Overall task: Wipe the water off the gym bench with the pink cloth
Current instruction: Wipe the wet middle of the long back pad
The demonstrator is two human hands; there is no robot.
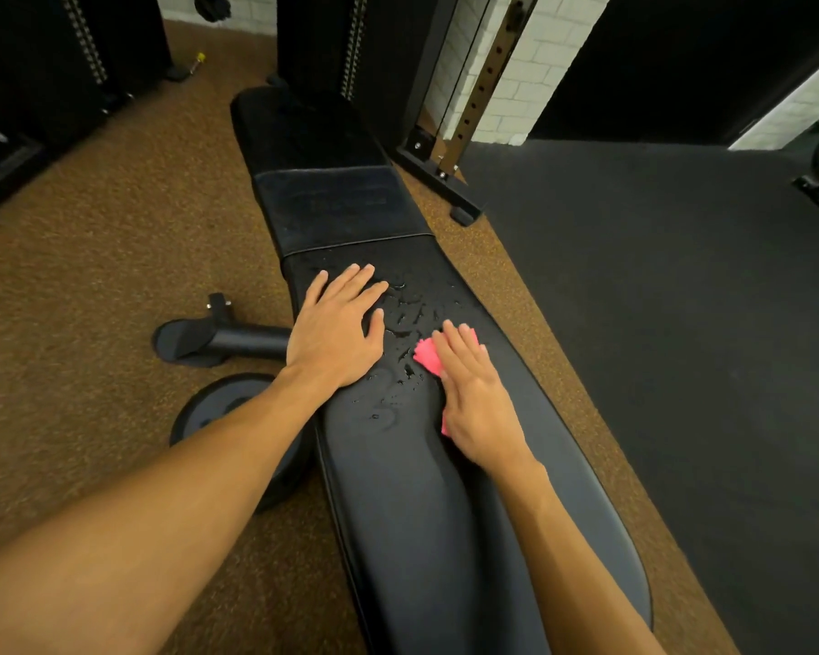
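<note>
A: Forearms (162, 512) stretch out over the bench (398, 536). Where's the cloth (425, 356)?
B: Under the right hand (478, 399), fingers straight, pressed flat on the bench, at the right edge of the water (405, 319). Left hand (336, 333) lies flat on the water's other side, fingers straight, holding nothing.
A: How will it handle?
B: Light, soft and limp, I'd judge; likely to bunch. Press it from above with the whole palm; the bench looks slick.

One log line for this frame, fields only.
left hand: flat on gym bench | right hand: pressing pink cloth flat on bench | water: droplets between the hands, not yet wiped
</note>
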